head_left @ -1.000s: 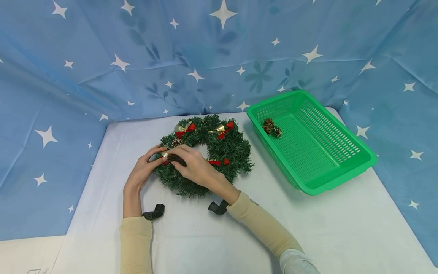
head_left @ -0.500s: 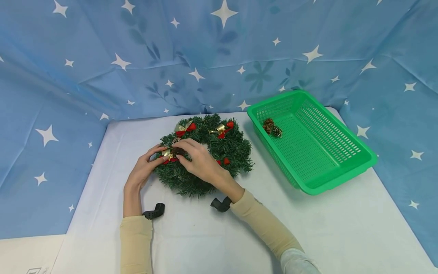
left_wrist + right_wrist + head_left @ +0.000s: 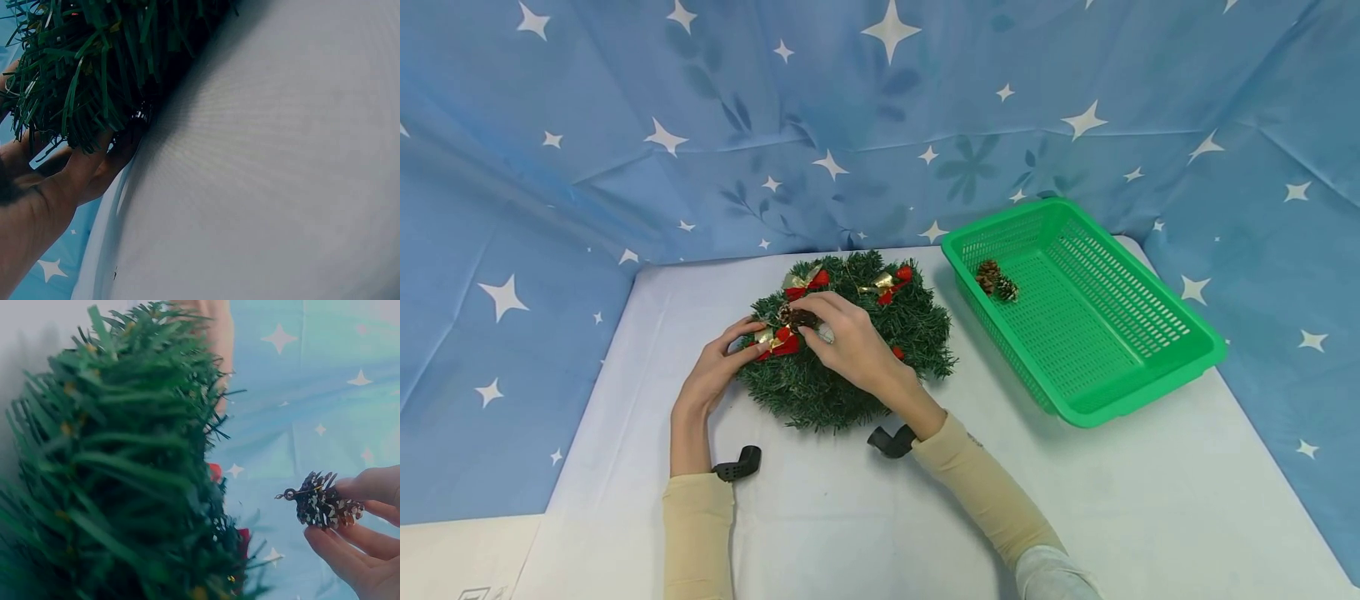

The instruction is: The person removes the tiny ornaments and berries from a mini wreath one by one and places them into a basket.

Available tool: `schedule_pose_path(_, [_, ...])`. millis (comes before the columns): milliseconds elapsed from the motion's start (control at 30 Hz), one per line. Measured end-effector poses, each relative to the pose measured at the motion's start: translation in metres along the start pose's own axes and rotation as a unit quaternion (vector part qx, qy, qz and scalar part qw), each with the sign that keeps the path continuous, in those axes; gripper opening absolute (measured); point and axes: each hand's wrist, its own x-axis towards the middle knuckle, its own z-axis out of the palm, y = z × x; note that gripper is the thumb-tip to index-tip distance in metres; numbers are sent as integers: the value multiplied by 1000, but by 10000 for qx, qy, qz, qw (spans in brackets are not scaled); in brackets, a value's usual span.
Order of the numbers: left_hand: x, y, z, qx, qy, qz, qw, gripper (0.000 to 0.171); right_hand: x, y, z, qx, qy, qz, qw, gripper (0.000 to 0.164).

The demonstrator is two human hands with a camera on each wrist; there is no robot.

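The green wreath [image 3: 835,400] lies on the white table with red and gold bows on it. My left hand [image 3: 711,371] grips the wreath's left side beside a bow [image 3: 779,342]; in the left wrist view, its fingers [image 3: 87,165] reach round the foliage [image 3: 94,75]. Above the wreath's inner left part, my right hand [image 3: 853,346] pinches a pine cone [image 3: 805,318] between thumb and fingers. The right wrist view shows this pine cone's pale-tipped scales and a small metal loop [image 3: 289,495] pointing toward the foliage. Another pine cone [image 3: 786,312] sits on the wreath, partly hidden.
A green plastic basket [image 3: 1120,408] stands right of the wreath. Two pine cones, a brown one [image 3: 987,275] and a pale-tipped one [image 3: 1006,288], lie at its left end. A blue star-patterned curtain [image 3: 880,100] hangs behind the table.
My right hand has moved a little up and to the right with the pine cone, uncovering the left bow. The left hand has stayed in place.
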Motion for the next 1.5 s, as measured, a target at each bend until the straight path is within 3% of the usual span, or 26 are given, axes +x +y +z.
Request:
schedule_pose_path(300, [0, -1, 1, -1, 16, 21, 10000, 61, 0, 1, -12, -65, 87, 116, 9999, 30])
schedule_pose_path(833, [-3, -4, 1, 38, -1, -40, 10000, 62, -5, 3, -14, -179, 74, 193, 9996, 30])
schedule_pose_path(1067, [2, 2, 0, 30, -51, 64, 10000, 60, -10, 13, -24, -310, 205, 345, 9987, 30])
schedule_pose_path(1500, [-1, 0, -1, -13, -76, 62, 10000, 61, -20, 18, -41, -574, 46, 555, 9968, 32])
